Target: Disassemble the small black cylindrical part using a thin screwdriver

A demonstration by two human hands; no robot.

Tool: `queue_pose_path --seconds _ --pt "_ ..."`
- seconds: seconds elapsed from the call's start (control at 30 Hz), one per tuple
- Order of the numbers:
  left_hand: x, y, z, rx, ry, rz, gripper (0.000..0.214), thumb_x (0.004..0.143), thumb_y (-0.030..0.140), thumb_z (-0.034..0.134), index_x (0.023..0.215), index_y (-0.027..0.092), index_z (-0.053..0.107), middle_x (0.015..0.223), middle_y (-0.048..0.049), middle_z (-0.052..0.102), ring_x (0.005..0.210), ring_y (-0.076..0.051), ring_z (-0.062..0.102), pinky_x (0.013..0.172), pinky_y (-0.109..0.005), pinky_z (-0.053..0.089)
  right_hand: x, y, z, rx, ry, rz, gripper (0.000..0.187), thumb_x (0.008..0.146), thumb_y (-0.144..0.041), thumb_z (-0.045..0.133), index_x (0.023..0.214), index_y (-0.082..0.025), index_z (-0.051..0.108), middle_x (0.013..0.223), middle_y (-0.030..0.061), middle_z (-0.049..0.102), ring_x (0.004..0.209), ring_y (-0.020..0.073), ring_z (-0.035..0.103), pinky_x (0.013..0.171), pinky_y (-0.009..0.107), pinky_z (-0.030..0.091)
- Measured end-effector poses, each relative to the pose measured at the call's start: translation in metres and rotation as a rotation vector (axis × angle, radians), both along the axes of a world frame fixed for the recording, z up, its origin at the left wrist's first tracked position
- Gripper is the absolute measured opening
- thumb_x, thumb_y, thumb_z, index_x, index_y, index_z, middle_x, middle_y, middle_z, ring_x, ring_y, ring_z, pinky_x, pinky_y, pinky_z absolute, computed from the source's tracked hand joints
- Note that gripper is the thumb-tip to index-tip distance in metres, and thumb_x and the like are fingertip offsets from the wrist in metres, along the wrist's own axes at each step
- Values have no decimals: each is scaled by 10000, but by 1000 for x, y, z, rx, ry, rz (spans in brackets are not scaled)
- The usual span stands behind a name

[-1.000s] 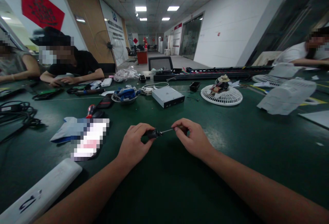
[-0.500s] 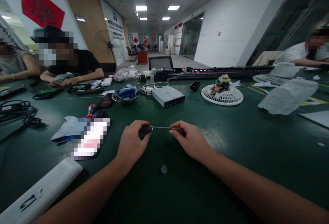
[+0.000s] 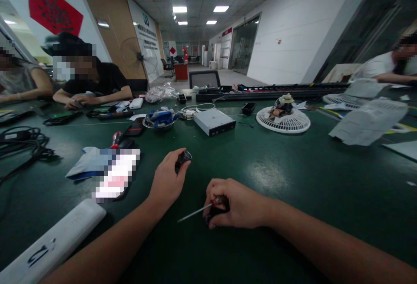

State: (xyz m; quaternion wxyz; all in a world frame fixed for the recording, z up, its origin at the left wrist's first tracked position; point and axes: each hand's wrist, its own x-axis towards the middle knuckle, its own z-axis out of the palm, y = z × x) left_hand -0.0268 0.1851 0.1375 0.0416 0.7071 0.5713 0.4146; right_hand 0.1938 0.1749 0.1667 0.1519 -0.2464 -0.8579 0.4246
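Note:
My left hand pinches a small dark cylindrical part with a ring-like end, held above the table. Lower and to the right is my right hand, closed round a screwdriver with a red handle. The thin metal shaft points left and down, away from the part in my left hand. At the tips of my right thumb and fingers there is a small dark round piece, mostly hidden; I cannot tell whether it is off the table.
Ahead on the green table lie a silver disc drive, a bowl of blue items and a white fan grille. A white power strip-like case and a packet lie left. Co-workers sit at both sides.
The screwdriver has come away from the dark part in my left hand. My right hand has moved down toward me, onto the small round piece. The left hand has tilted the part slightly upward.

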Motion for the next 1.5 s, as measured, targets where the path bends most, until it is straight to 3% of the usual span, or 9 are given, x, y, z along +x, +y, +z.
queue_pose_path --seconds 0.2,0.37,0.47,0.63,0.7,0.83,1.0,1.13,1.5 --pt "6 -2 2 -72 129 -166 335 930 223 513 1264 247 517 1081 -53 676 938 -210 646 819 -386 533 1 12 -14 -94 89 -298 152 746 -256 748 880 -207 698 639 -43 550 568 109 494 543 231 419" --pt "13 -10 6 -102 318 -296 323 924 212 510 1247 232 507 1053 -59 670 895 -224 633 786 -385 513 1 19 -10 40 223 -606 170 723 -269 749 856 -198 672 744 -3 634 664 144 563 622 277 456" --pt "15 -15 10 -100 374 -376 386 904 229 546 1281 208 466 1089 -80 653 924 -234 618 824 -405 499 3 21 -9 55 288 -672 145 726 -264 738 828 -185 670 698 -11 618 640 141 555 626 283 453" --pt "15 -17 12 -104 367 -435 373 902 227 543 1263 191 459 1133 -95 631 980 -238 607 863 -406 492 5 20 -14 69 258 -626 147 751 -299 732 840 -191 688 592 -39 560 535 123 487 568 278 415" --pt "15 -17 12 -106 375 -452 345 909 214 527 1248 191 466 1121 -92 628 974 -236 605 862 -405 491 5 18 -14 105 265 -580 112 760 -272 720 750 -195 639 667 -16 614 580 134 528 586 283 423" --pt "14 -17 14 -127 420 -489 353 904 211 536 1250 189 473 1108 -88 621 948 -232 601 842 -397 492 4 18 -11 186 310 -547 278 749 -211 710 611 -196 470 883 32 659 753 158 592 668 286 451" --pt "13 -18 16 -149 441 -522 351 914 202 528 1258 196 462 1116 -76 618 959 -217 594 858 -387 484 5 20 -10 160 138 -574 153 731 -257 740 758 -189 606 687 -19 584 621 137 533 580 263 405" --pt "11 -17 14 -136 467 -555 362 922 210 526 1277 206 452 1160 -83 611 1005 -227 587 875 -402 476 6 20 -12 151 82 -520 137 762 -270 717 728 -177 623 585 -48 522 547 111 483 524 241 353" --pt "9 -17 16 -72 537 -569 338 948 256 515 1280 214 463 1062 -62 625 874 -201 590 757 -348 477 10 21 -11 275 188 -416 136 768 -217 714 709 -181 597 689 -13 610 604 116 535 566 237 396"
